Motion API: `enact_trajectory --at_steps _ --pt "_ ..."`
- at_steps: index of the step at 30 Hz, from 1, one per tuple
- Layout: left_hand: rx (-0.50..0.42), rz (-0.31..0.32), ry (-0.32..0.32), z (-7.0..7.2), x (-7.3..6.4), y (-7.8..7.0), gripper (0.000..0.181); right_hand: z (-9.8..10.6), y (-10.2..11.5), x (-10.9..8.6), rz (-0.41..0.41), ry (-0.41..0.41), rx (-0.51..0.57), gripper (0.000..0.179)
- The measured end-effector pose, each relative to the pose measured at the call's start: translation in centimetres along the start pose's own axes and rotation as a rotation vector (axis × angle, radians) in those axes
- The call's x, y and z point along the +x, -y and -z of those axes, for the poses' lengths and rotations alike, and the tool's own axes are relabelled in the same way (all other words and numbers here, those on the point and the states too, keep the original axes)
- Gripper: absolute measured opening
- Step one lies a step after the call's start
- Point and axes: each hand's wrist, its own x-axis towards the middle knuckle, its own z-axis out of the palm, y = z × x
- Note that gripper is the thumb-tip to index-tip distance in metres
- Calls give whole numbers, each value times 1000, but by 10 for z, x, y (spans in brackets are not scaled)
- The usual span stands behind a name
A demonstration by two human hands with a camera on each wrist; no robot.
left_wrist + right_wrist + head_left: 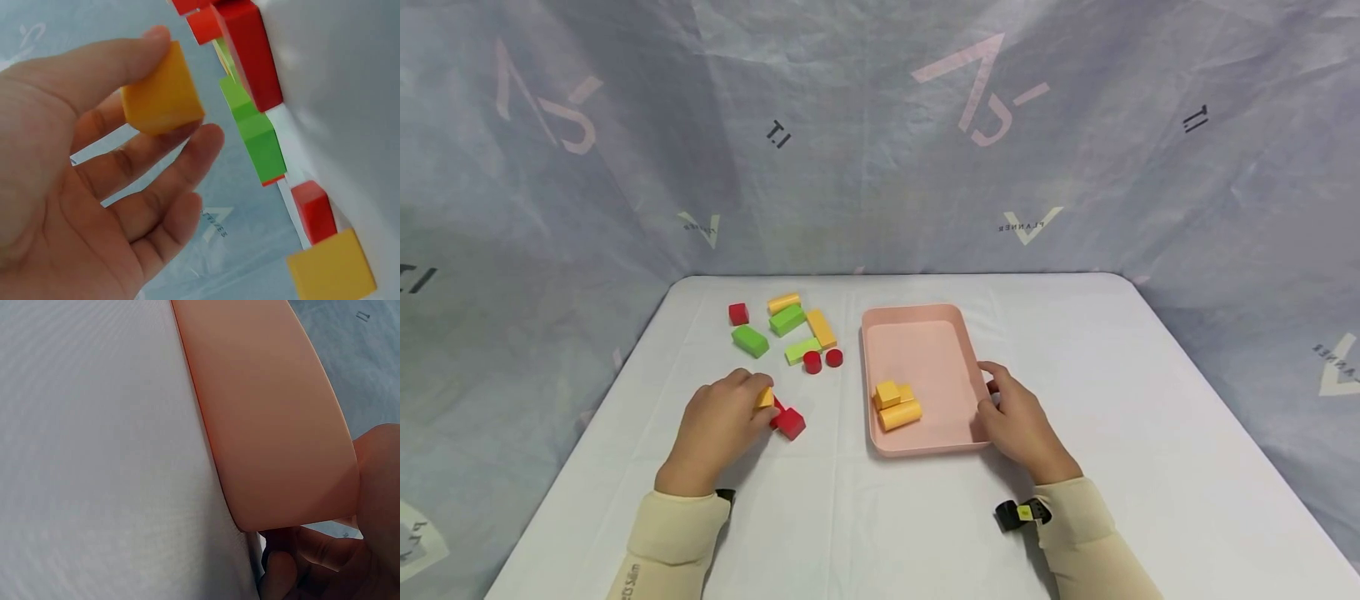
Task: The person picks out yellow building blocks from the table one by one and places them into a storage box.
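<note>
My left hand [718, 425] pinches a yellow block [164, 94] between thumb and fingertips, raised off the table at the left. Close beside it in the head view lies a red block [792, 423], with more red partly hidden behind the thumb. The left wrist view also has another yellow block [331, 269] on the cloth, covered by the hand in the head view. My right hand [1018, 421] holds the right side of a pink tray [925, 313], near its front corner. Inside the tray's front left corner, a yellow cylinder [900, 414] lies against yellow blocks [887, 394].
Left of the tray, several pieces lie scattered: green blocks [750, 341], a yellow bar [822, 328], a yellow cylinder [784, 303], a red cube [739, 314] and short red cylinders [812, 362]. White cloth [1112, 375] covers the table; a grey curtain [865, 167] hangs behind.
</note>
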Motion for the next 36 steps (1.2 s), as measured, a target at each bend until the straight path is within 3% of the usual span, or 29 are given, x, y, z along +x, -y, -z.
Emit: enact_trajectory --at_steps 7,18,23,36 --pt "-4 -67 -37 -4 2 -12 43 1 1 1 11 -6 9 55" --pt "-106 -80 -11 -6 5 -27 38 0 0 0 11 -3 10 56" --pt "-89 -96 4 -8 6 -33 35 0 1 -1 0 5 6 56" --pt "-75 -175 -26 -16 10 -49 31 1 1 -1 -6 6 3 57"
